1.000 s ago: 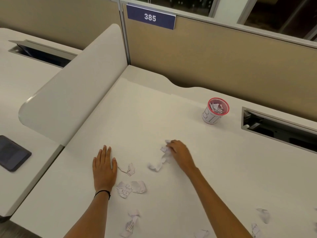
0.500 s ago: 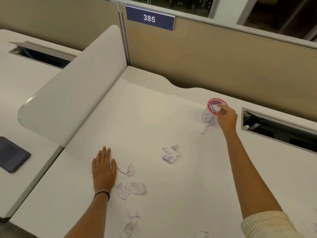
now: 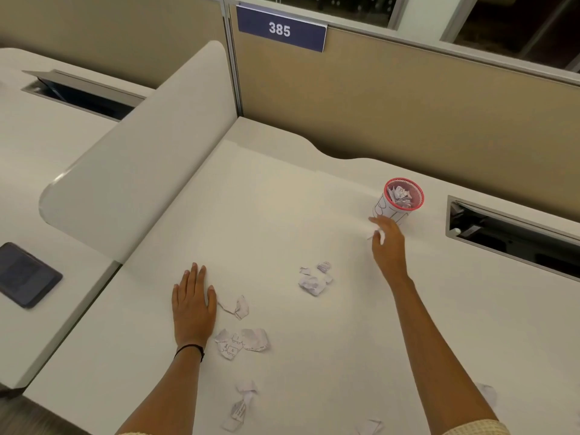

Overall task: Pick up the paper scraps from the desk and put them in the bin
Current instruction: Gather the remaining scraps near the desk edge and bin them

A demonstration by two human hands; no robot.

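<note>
A small white bin (image 3: 386,211) with a red rim stands at the back right of the desk and holds crumpled paper. My right hand (image 3: 388,248) hovers just in front and left of it, fingers pinched around a small white paper scrap (image 3: 380,237). My left hand (image 3: 193,301) lies flat on the desk, fingers spread, holding nothing. Loose paper scraps lie in the middle (image 3: 312,282), beside my left hand (image 3: 240,307), below that (image 3: 243,340), near the front edge (image 3: 243,403) and at the far right (image 3: 488,394).
A curved white divider (image 3: 135,171) borders the desk on the left, with a dark tablet (image 3: 26,274) on the neighbouring desk. An open cable slot (image 3: 514,237) is cut into the desk right of the bin. A tan partition with a "385" sign (image 3: 281,29) closes the back.
My right hand carried scraps from the desk's middle to the bin; one piece fell beside the bin. The hand has now dropped down-left onto that piece. The left hand stayed put.
</note>
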